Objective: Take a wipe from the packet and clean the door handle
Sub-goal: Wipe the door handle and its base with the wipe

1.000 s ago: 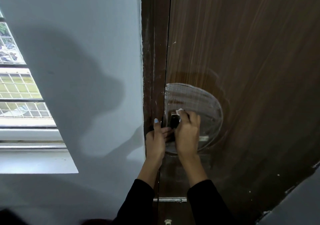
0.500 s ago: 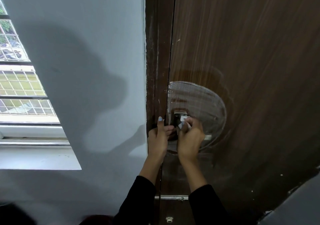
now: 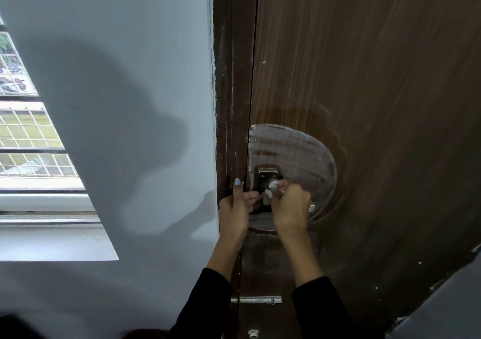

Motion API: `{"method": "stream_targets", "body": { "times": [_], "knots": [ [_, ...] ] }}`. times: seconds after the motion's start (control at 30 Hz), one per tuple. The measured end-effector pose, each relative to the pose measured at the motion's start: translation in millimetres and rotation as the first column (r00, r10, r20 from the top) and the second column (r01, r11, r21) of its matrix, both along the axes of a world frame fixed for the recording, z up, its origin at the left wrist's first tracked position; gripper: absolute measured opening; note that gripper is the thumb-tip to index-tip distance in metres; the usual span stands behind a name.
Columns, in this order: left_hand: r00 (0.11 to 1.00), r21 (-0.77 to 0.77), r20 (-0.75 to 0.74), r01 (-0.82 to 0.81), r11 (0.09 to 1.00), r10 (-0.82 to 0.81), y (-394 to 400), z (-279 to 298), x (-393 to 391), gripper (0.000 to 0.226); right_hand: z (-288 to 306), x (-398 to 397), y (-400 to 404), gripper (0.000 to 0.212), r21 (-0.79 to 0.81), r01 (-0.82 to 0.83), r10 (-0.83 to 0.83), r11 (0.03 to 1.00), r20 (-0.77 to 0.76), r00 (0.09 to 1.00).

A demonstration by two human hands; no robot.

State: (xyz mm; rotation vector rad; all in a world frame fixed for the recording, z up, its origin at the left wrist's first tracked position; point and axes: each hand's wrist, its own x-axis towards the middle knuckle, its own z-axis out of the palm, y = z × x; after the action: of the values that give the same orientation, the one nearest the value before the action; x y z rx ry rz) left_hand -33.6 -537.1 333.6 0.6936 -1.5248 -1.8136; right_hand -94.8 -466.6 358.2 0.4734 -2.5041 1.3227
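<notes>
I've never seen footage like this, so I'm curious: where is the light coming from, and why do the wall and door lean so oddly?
In the head view, daylight enters through the window at left, casting the person's soft shadow across the pale wall; the wide lens bends the door and its frame, so straight edges tilt; the right hand with the wipe is slightly blurred.

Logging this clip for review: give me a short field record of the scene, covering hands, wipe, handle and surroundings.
right hand: closed on wipe, pressing it to the handle plate
left hand: at the door edge beside the plate, thumb up
door handle: metal plate, lever mostly hidden by hands
door: dark wood
packet: not in view
window: left
</notes>
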Motion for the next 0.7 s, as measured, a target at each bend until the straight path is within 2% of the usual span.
{"method": "stream_targets", "body": {
  "times": [0.1, 0.27, 0.4, 0.53, 0.7],
  "knots": [
    [1.000, 0.014, -0.010, -0.002, 1.000, 0.003, -1, -1, 0, 0.057, 0, 2, -1, 0.014, -0.110, 0.014, -0.019, 0.994, -0.044, 0.999],
    [0.999, 0.067, -0.015, 0.029, 0.997, -0.028, -4, -3, -1, 0.059, -9, 11, -5, 0.023, -0.222, -0.064, 0.008, 0.973, -0.245, 0.970],
    [0.999, 0.102, -0.048, -0.015, 0.995, 0.020, -9, -5, 4, 0.058, -19, 14, -10, 0.023, -0.162, -0.121, 0.067, 0.979, -0.302, 0.951],
    [0.991, 0.113, -0.112, -0.058, 0.992, 0.071, -16, -2, 7, 0.058, -10, 12, -19, 0.023, -0.144, -0.178, 0.102, 0.974, -0.423, 0.900],
    [0.985, 0.079, -0.153, -0.071, 0.994, 0.082, -24, 5, 9, 0.056, -19, 7, -21, 0.030, 0.011, -0.176, 0.153, 0.984, -0.549, 0.822]
  ]
}}
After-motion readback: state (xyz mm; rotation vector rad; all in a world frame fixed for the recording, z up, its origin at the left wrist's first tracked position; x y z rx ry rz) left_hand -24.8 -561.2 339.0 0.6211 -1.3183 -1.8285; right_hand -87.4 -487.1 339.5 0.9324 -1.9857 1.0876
